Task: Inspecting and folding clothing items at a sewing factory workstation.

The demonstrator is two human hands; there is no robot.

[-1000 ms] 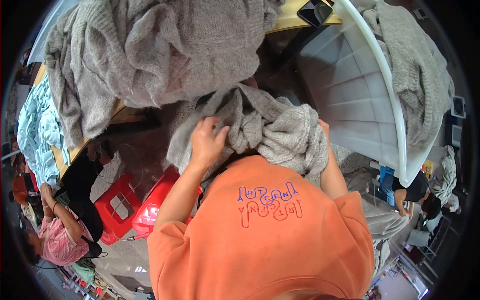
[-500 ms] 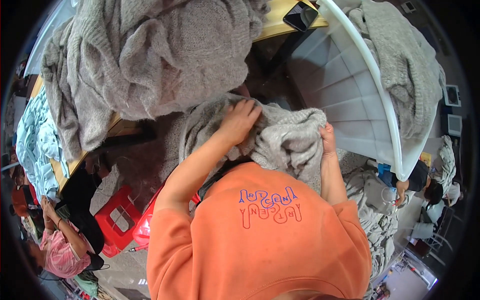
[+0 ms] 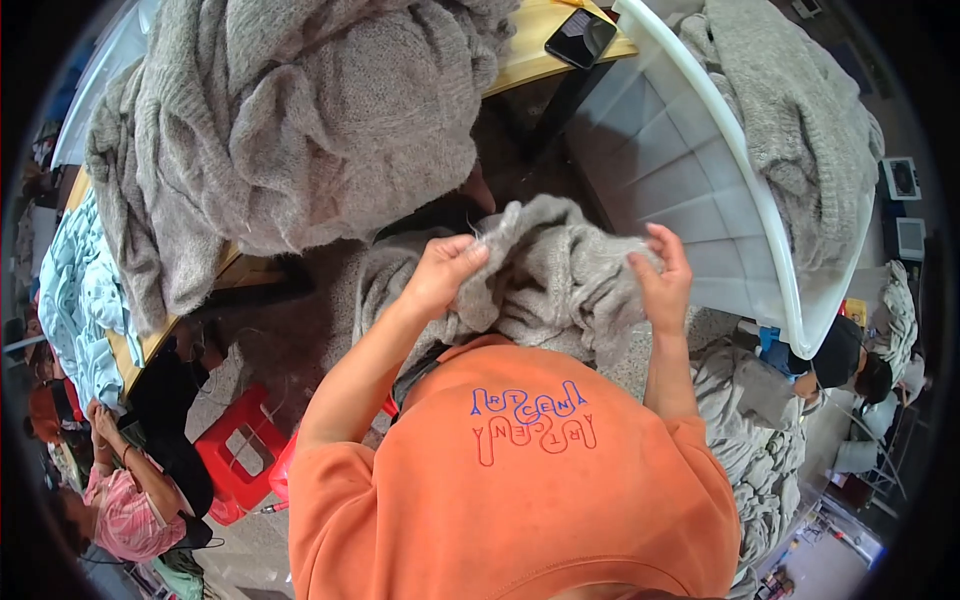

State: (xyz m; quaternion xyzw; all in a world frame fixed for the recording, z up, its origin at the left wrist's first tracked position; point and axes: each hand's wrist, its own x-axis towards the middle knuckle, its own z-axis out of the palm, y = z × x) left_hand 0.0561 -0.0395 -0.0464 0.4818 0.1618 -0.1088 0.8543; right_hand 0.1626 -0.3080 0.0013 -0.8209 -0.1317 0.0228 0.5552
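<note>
I hold a grey knitted garment [image 3: 545, 285] up in front of my chest, bunched between both hands. My left hand [image 3: 445, 272] pinches its upper left edge, fingers closed on the knit. My right hand [image 3: 660, 280] grips the garment's right side. The rest of the cloth hangs down over my orange top. A big heap of the same grey knitwear [image 3: 300, 130] lies on the wooden table [image 3: 545, 45] just beyond my hands.
A large white plastic basket [image 3: 720, 180] stands to the right with grey knitwear [image 3: 800, 130] in it. A dark phone [image 3: 580, 37] lies on the table. Light blue cloth [image 3: 75, 300] hangs at the left. Red stools [image 3: 235, 460] and seated people are below left; more grey garments [image 3: 750, 440] lie lower right.
Both hands have lifted the grey garment up from my lap. My left hand moved from deep in the folds to its top edge, and the cloth is now gathered higher.
</note>
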